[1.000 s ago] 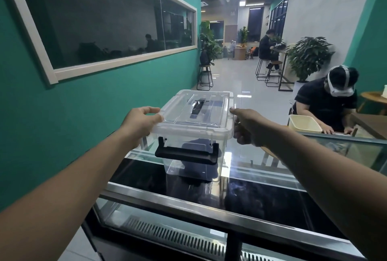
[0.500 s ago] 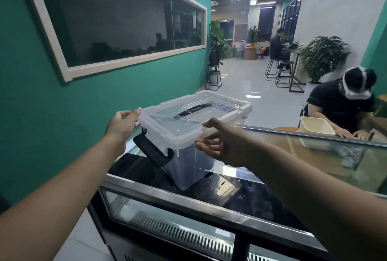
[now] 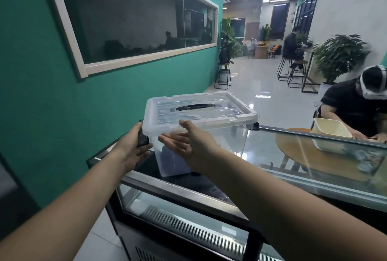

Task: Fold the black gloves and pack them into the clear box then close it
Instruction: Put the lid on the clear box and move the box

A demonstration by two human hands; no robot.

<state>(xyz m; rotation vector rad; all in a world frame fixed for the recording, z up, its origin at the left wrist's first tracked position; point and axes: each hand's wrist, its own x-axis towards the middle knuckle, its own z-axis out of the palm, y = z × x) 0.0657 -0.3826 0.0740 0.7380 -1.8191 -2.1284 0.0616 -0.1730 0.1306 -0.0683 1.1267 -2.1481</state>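
The clear box (image 3: 226,143) stands on the glass top of a display case (image 3: 314,156). Its clear lid (image 3: 201,114), with a black handle (image 3: 195,106), lies flat on top. A dark bluish shape, the black gloves (image 3: 169,165), shows faintly through the lower front wall. My left hand (image 3: 132,147) wraps around the black latch (image 3: 142,139) at the box's left end. My right hand (image 3: 188,145) is held flat with fingers spread against the box's front wall, just under the lid rim. The other black latch (image 3: 254,126) sits at the far right end.
The green wall (image 3: 62,114) runs close along the left. The case's metal front edge (image 3: 188,189) lies below the box. Beyond the glass at the right, a seated person (image 3: 356,110) works at a round wooden table (image 3: 293,145) holding a beige tub (image 3: 330,128).
The box has been turned so its long side faces me. My left hand moved onto the left end latch. My right hand left the box's side and now lies flat on the front.
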